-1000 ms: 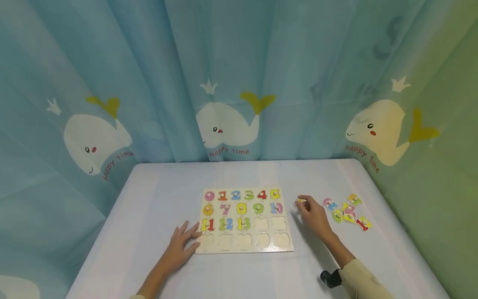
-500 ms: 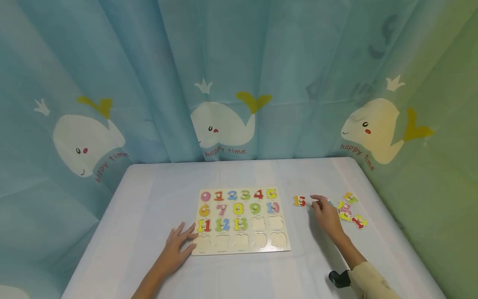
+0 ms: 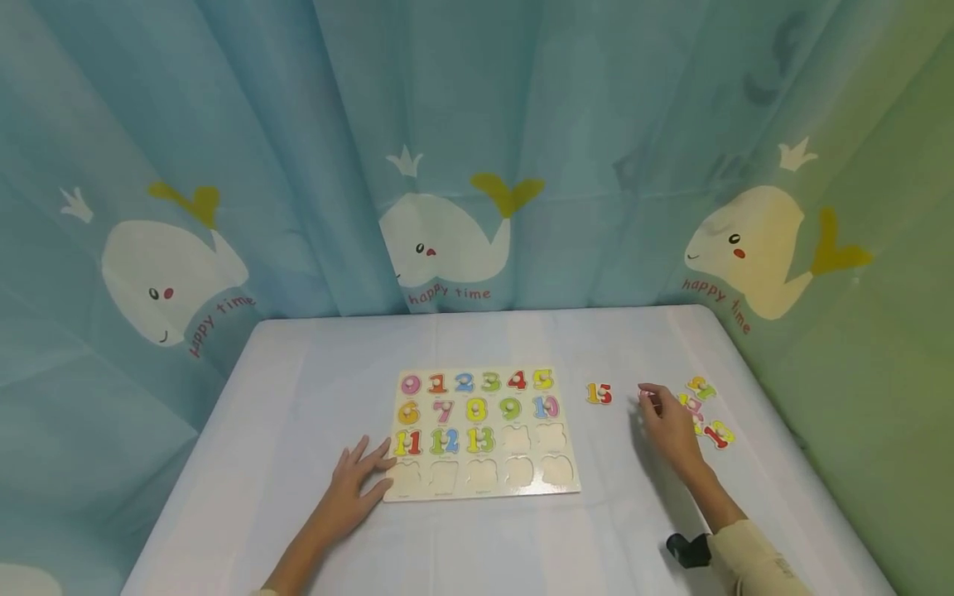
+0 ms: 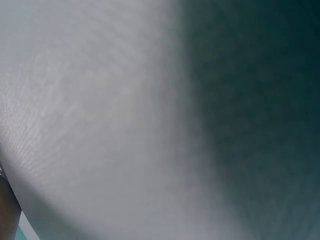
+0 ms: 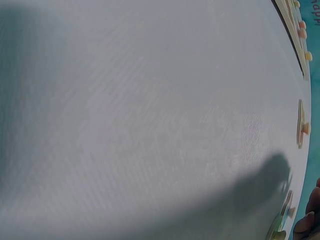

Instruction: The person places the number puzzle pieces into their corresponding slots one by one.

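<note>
Open table (image 3: 313, 389) (left of puzzle board (image 3: 480, 434))

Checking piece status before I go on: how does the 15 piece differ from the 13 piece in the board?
The 15 piece lies loose on the table, right of the puzzle board; the 13 piece sits seated in its slot in the board's third row. The 15 has a yellow 1 and red 5; the 13 looks yellow and green. The 15 lies alone; the 13 adjoins the 12. Both are flat, two-digit number pieces facing up.

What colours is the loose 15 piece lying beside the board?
15 piece: yellow 1, red 5; clearest in the head view.
</note>
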### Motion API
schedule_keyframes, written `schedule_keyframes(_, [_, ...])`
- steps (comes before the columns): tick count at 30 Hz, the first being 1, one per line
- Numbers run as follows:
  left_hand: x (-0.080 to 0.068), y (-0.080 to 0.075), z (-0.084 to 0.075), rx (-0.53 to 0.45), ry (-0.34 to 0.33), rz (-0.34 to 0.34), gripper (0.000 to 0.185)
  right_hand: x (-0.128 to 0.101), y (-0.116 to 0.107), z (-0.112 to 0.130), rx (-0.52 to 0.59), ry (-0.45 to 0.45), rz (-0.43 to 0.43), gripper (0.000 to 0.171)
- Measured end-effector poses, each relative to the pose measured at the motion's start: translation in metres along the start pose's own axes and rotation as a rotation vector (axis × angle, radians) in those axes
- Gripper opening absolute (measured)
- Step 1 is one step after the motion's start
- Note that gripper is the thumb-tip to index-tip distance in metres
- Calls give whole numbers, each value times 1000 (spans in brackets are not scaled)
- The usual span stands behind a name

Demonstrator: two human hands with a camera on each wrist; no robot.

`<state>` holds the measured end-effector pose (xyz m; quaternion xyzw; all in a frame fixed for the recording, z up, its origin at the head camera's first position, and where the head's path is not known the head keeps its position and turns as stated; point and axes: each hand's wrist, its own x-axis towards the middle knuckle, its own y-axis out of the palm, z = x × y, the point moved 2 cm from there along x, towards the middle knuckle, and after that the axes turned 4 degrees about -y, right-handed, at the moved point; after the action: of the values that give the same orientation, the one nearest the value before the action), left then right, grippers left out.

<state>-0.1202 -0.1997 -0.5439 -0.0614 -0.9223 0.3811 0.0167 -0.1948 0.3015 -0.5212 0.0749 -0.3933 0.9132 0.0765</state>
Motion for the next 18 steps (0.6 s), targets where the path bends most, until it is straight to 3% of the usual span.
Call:
schedule_keyframes(9, [2,-3,-4,-3,18,-8,29,2,-7,-3,3,29,-10,33])
schedule_keyframes(18, [1,-3,-4,7,-1,8,29,-1,-14,-13,-20,24,-85,29])
